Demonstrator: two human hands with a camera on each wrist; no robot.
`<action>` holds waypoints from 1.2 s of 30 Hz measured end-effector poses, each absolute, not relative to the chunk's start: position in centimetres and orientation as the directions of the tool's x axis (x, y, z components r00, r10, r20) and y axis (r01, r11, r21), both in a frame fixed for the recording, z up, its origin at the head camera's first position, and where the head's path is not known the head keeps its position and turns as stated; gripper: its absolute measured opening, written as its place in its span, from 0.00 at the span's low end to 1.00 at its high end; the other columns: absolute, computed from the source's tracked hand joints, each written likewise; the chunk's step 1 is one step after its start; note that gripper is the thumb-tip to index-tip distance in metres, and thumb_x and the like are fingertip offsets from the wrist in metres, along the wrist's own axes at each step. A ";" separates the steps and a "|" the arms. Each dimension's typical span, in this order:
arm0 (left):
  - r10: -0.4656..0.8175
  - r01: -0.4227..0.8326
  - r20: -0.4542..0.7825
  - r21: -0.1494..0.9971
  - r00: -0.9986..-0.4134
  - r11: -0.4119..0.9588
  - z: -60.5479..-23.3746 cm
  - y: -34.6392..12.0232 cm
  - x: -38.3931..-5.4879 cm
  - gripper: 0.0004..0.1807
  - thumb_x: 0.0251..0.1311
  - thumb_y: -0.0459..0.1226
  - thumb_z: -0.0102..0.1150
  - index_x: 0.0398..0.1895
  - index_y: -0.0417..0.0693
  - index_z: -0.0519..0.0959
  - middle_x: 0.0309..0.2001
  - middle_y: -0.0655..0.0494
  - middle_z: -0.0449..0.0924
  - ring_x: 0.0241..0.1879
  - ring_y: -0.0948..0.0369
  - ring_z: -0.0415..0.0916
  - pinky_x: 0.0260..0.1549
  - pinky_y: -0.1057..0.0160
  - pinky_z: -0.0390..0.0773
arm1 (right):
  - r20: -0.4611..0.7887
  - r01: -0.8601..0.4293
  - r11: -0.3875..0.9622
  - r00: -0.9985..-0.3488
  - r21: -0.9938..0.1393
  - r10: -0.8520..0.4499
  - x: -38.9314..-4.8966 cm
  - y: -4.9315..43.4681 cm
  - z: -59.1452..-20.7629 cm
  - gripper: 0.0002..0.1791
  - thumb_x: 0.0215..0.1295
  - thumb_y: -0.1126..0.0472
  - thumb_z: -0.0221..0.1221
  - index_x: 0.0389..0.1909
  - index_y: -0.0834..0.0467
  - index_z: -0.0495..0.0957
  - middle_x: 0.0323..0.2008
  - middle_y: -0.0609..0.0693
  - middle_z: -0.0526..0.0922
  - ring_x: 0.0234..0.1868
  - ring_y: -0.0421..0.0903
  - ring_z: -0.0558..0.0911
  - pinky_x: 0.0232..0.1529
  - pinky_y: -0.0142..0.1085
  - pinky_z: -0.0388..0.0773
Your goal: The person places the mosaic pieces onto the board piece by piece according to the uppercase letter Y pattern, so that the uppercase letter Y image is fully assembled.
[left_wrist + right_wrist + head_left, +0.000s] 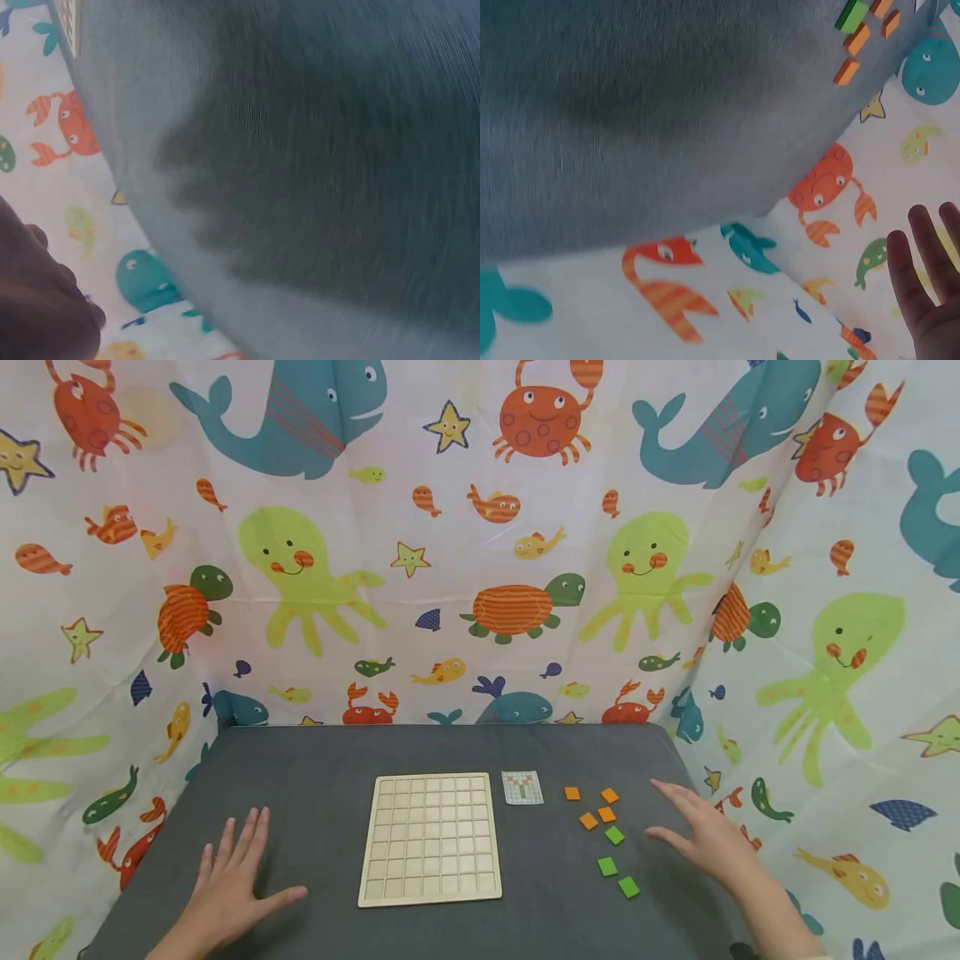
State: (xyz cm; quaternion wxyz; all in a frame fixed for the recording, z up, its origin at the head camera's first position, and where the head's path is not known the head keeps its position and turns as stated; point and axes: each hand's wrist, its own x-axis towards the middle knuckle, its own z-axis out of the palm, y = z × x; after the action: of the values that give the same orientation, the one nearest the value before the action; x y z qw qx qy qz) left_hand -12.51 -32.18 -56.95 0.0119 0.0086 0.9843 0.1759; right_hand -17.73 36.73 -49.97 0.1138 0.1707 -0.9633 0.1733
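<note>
My left hand (232, 885) is over the left part of the table with fingers spread and nothing in it. To its right lies a pale square grid board (431, 839) whose cells hold no tiles. My right hand (708, 835) hovers at the right side, fingers extended and thumb apart, holding nothing. Left of it lie several orange square tiles (588, 821) and three green square tiles (628, 887). Between board and tiles is a small pattern card (522, 787) with a coloured figure on a grid. The right wrist view shows the fingers (911, 277) straight, away from the tiles.
The dark grey table (315, 760) has its far edge against a white curtain (450, 677) printed with sea animals. The curtain also hangs along the left and right sides. A shadow of the left hand falls on the tabletop.
</note>
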 end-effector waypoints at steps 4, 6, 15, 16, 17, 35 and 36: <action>0.011 -0.012 -0.055 0.413 -0.998 0.910 -57.6 -31.7 -13.0 0.77 0.46 0.72 0.65 0.80 0.50 0.22 0.80 0.33 0.29 0.75 0.27 0.23 0.63 0.20 0.26 | 0.298 -0.370 0.857 -0.915 -0.358 -0.271 -18.3 36.7 -51.2 0.43 0.52 0.58 0.76 0.70 0.57 0.71 0.60 0.58 0.80 0.48 0.53 0.84 0.42 0.50 0.85; 0.000 -0.031 -0.074 0.423 -0.997 0.906 -57.8 -31.2 -13.2 0.78 0.46 0.72 0.65 0.80 0.49 0.22 0.79 0.31 0.29 0.75 0.26 0.24 0.63 0.20 0.25 | 0.296 -0.368 0.848 -0.918 -0.382 -0.265 -18.6 36.7 -51.8 0.42 0.52 0.61 0.76 0.69 0.59 0.71 0.58 0.59 0.81 0.47 0.52 0.85 0.40 0.48 0.86; 0.056 0.018 -0.066 0.469 -0.996 0.883 -58.9 -28.8 -13.7 0.76 0.45 0.70 0.68 0.82 0.48 0.27 0.81 0.35 0.35 0.77 0.30 0.29 0.64 0.20 0.35 | 0.256 -0.331 0.819 -0.938 -0.469 -0.232 -19.1 37.0 -54.2 0.37 0.52 0.64 0.75 0.66 0.60 0.74 0.53 0.58 0.84 0.45 0.54 0.85 0.39 0.44 0.87; 0.065 0.027 -0.061 0.478 -0.996 0.878 -58.9 -28.6 -13.8 0.76 0.45 0.69 0.69 0.82 0.49 0.29 0.81 0.35 0.37 0.77 0.30 0.30 0.64 0.20 0.36 | 0.250 -0.331 0.814 -0.939 -0.477 -0.235 -19.2 37.0 -54.5 0.37 0.53 0.64 0.75 0.65 0.60 0.74 0.53 0.58 0.83 0.45 0.54 0.85 0.39 0.43 0.87; 0.071 0.035 -0.057 0.488 -0.996 0.872 -58.9 -28.4 -13.8 0.75 0.45 0.68 0.69 0.82 0.50 0.29 0.81 0.36 0.38 0.77 0.30 0.31 0.64 0.20 0.37 | 0.247 -0.332 0.808 -0.940 -0.488 -0.237 -19.2 36.9 -54.7 0.37 0.53 0.65 0.75 0.65 0.60 0.74 0.54 0.59 0.83 0.46 0.54 0.85 0.39 0.43 0.87; 0.157 0.101 -0.043 0.593 -0.987 0.799 -59.2 -25.1 -15.7 0.80 0.36 0.66 0.77 0.83 0.47 0.33 0.82 0.39 0.35 0.79 0.35 0.30 0.70 0.25 0.37 | 0.157 -0.292 0.737 -0.956 -0.610 -0.249 -20.5 36.7 -57.6 0.28 0.56 0.68 0.72 0.59 0.61 0.80 0.53 0.60 0.85 0.46 0.57 0.86 0.39 0.33 0.85; 0.162 0.109 -0.037 0.591 -0.986 0.800 -59.3 -24.9 -15.7 0.80 0.35 0.67 0.77 0.83 0.48 0.33 0.82 0.40 0.35 0.79 0.35 0.31 0.70 0.25 0.38 | 0.148 -0.284 0.738 -0.958 -0.612 -0.246 -20.7 36.6 -57.6 0.27 0.56 0.68 0.72 0.59 0.61 0.80 0.53 0.60 0.85 0.46 0.57 0.86 0.39 0.33 0.85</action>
State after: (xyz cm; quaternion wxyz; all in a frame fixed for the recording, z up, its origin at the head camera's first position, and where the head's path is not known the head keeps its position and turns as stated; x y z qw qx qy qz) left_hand -15.72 -24.90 -59.32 0.0429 0.0716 0.9476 0.3084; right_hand -20.65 36.59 -57.62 0.0285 0.1420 -0.9318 0.3327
